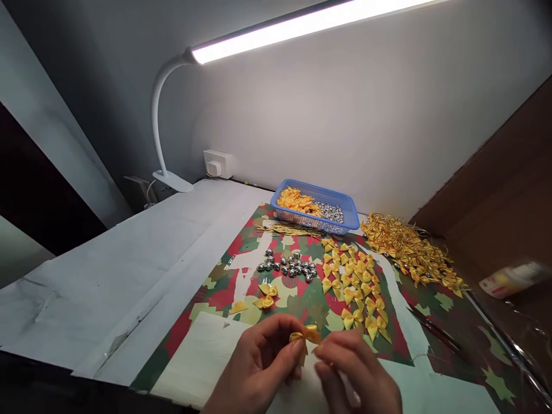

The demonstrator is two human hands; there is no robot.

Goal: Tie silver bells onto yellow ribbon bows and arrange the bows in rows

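Note:
Near the table's front edge, my left hand (265, 362) pinches a yellow ribbon bow (311, 332) between thumb and fingers. Close against the bow's right side is my right hand (356, 368), its thumb and fingertips pressed together. What those fingertips hold, if anything, is too small to make out. Just beyond my hands lies a loose yellow bow (268, 296), with a flat yellow ribbon piece (238, 307) to its left. Several silver bells (295, 265) are scattered farther back. Rows of yellow bows (353, 276) cover the mat on the right.
A blue basket (351, 204) holds bows and silver bells at the back. Thin gold strips (288, 230) lie before it. At right are a heap of gold ties with bows (409, 247), dark tweezers (435, 329) and a bottle (511, 280). A lamp (157, 115) arches over the table.

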